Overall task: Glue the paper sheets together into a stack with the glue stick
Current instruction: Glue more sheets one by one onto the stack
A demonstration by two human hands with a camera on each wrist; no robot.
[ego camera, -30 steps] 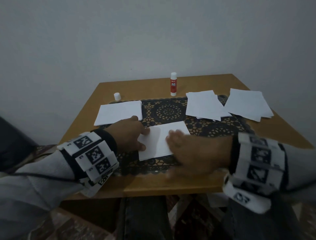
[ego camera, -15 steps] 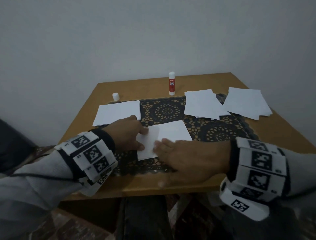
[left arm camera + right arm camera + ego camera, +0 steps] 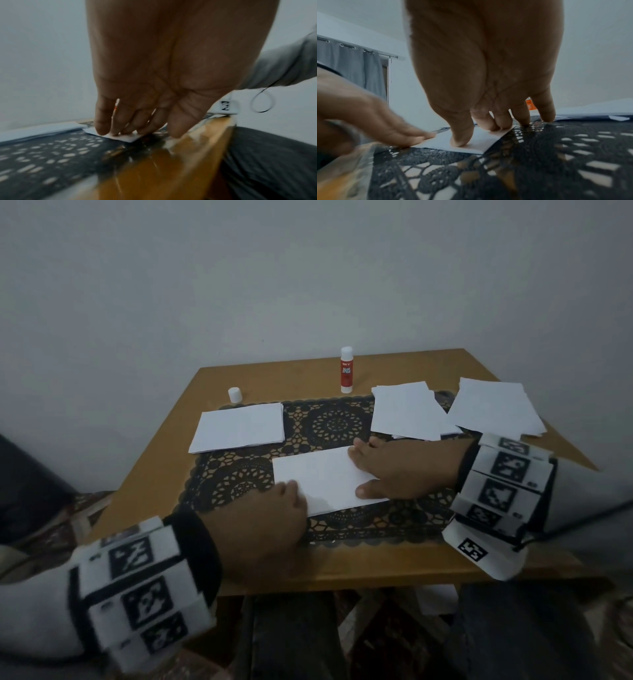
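White paper sheet (image 3: 325, 479) is lying flat on a black lace mat (image 3: 329, 422) near the front of the table (image 3: 260, 378), and we are pressing it down from both ends. Our left hand (image 3: 270, 518) is resting relaxed, its fingertips (image 3: 102, 129) flat on the sheet's near-left corner, gripping nothing. Our right hand (image 3: 400, 470) is lying spread over the sheet's right end, thumb and straight fingers (image 3: 462, 138) pushing on the paper, the outer fingers touching the mat beyond the edge; it too is grasping nothing. We are seeing a tidy stack of sheets (image 3: 239, 428) lying on the mat's far-left corner, apart from the pressed sheet. Two looser piles are sitting on the right: one (image 3: 407, 412) on the mat just behind our right hand, another (image 3: 493, 405) beside it toward the table's right edge. A red glue stick (image 3: 346, 370) is standing upright at the back of the table, and its white cap (image 3: 235, 395) is sitting well to its left.
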